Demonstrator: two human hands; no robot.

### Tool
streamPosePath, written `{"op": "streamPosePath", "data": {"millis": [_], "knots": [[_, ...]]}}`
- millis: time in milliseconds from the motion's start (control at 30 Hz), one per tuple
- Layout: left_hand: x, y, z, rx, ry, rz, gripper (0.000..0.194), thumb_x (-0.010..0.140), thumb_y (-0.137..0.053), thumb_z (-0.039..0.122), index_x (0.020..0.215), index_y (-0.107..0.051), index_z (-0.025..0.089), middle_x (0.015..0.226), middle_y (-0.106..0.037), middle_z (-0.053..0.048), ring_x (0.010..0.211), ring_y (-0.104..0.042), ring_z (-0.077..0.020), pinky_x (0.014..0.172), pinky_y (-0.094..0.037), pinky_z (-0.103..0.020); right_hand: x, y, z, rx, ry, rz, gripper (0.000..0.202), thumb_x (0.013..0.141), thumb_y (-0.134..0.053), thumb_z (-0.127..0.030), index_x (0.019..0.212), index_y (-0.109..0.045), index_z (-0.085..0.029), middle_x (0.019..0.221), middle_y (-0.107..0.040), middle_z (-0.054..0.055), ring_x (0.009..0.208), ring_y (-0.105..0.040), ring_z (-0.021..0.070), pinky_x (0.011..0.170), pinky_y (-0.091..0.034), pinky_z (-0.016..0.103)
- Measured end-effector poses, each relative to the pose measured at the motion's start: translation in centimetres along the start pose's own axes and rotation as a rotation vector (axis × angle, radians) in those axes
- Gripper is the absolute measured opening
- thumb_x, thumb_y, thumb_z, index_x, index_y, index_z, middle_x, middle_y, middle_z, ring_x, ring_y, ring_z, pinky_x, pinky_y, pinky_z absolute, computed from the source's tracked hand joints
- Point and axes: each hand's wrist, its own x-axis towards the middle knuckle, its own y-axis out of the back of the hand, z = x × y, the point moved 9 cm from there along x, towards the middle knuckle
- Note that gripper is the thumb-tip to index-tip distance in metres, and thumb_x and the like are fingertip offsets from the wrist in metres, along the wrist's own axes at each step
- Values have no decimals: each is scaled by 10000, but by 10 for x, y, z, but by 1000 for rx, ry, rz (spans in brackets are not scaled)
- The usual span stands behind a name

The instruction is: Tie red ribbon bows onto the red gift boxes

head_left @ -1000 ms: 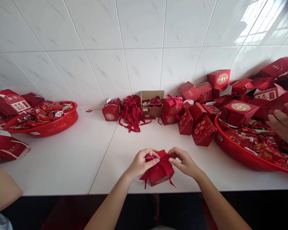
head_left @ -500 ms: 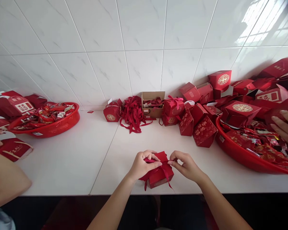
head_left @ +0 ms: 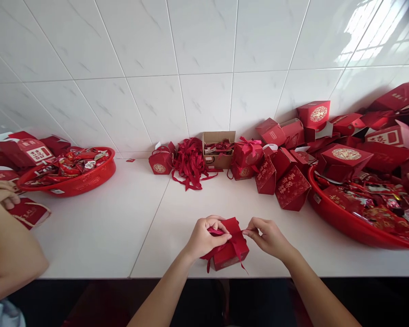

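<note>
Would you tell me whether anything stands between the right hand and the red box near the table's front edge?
Nothing visible blocks the way. The right hand is right beside the red box, with only the ribbon in its grip spanning the gap. The left hand is at the box's other side.

Smooth white tiled wall [head_left: 204,104], glossy, faintly grey-veined; smooth pale counter [head_left: 98,227] with a soft sheen; shiny red plastic oval basin [head_left: 85,184]; satiny dark-red cloth ribbon pile [head_left: 190,161]; matt brown cardboard open box [head_left: 220,161]; smooth red card gift box [head_left: 230,261]
</note>
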Motion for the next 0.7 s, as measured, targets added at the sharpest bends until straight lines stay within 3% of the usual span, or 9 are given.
{"op": "streamPosePath", "data": {"millis": [233, 333, 367, 433, 500, 533, 600, 700], "knots": [[4, 3, 3, 5, -55, 94, 258, 698, -714, 208, 529, -518, 205, 767, -735, -53, 1099, -604, -250, 887, -467, -353, -6, 0, 15, 14, -93, 62, 275, 919, -524, -367, 693, -470, -221, 627, -580, -1, 558, -495, 136, 524, -402, 248], [10, 8, 3, 15, -83, 186, 215, 712, -698, 211, 565, -540, 200, 791, -721, -51, 1048, -626, -245, 876, -473, -351, -17, -3, 24, 86, -157, 163, 174, 931, -499, -378, 859, -517, -221, 784, -613, 32, 684, -576, 159, 614, -484, 276], [13, 10, 2, 13, -86, 214, 177, 727, -687, 224, 602, -563, 198, 814, -715, -53, 1020, -635, -239, 873, -475, -353, -22, -4, 25, 118, -155, 208, 184, 915, -525, -395, 979, -515, -223, 911, -621, 60, 790, -608, 179, 675, -515, 299], [20, 9, 0, 6, -89, 259, 121, 761, -664, 259, 695, -585, 195, 856, -699, -51, 944, -651, -221, 850, -487, -352, -31, -13, 22, 160, -123, 256, 547, 810, -659, -462, 1245, -414, -238, 1237, -521, 130, 1090, -569, 249, 834, -534, 374], [27, 6, 1, -13, -104, 301, 143, 767, -674, 292, 820, -579, 200, 942, -685, -54, 946, -648, -211, 865, -490, -355, -35, -27, 17, 138, -107, 259, 954, 653, -788, -500, 1408, -255, -266, 1462, -282, 156, 1321, -379, 325, 961, -486, 451], [30, 4, 1, -24, -110, 323, 221, 760, -692, 308, 916, -573, 206, 1034, -669, -66, 1012, -630, -218, 904, -478, -365, -35, -32, 17, 103, -121, 274, 1045, 617, -812, -493, 1441, -206, -280, 1507, -184, 150, 1371, -296, 346, 1000, -455, 482], [33, 0, 1, -49, -109, 366, 468, 758, -710, 342, 1165, -506, 233, 1285, -563, -101, 1225, -514, -246, 1013, -414, -399, -32, -36, 20, 30, -175, 337, 996, 665, -785, -440, 1452, -192, -299, 1515, -133, 136, 1391, -254, 347, 1025, -425, 513], [31, -1, -6, -91, -57, 404, 676, 841, -620, 402, 1412, -281, 279, 1519, -305, -112, 1411, -274, -251, 1105, -308, -441, -13, -29, 36, -27, -256, 395, 834, 731, -712, -372, 1423, -254, -294, 1424, -275, 132, 1310, -385, 304, 1011, -440, 487]]}}
